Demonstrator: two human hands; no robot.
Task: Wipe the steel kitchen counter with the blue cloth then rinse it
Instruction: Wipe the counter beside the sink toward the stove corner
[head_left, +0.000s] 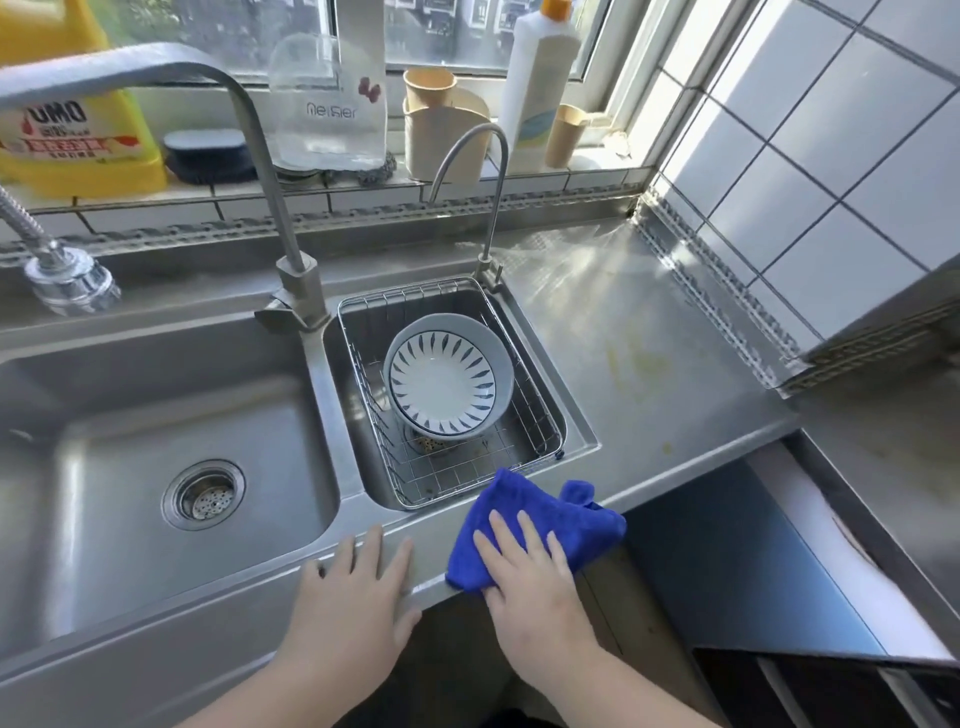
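The blue cloth (550, 514) lies bunched on the front rim of the steel counter (639, 364), just in front of the small right basin. My right hand (524, 571) presses flat on the cloth with straight fingers. My left hand (358, 592) rests flat on the counter's front rim beside it, holding nothing. The counter to the right of the basin shows yellowish stains (644, 364). The large faucet (249, 156) arches over the left sink (156, 467), which is dry-looking.
A wire basket (545, 410) in the small basin holds patterned bowls (447, 384). A thin gooseneck tap (488, 171) stands behind it. Bottles, cups and a yellow detergent jug (67, 104) line the windowsill. Tiled wall (810, 171) bounds the counter on the right.
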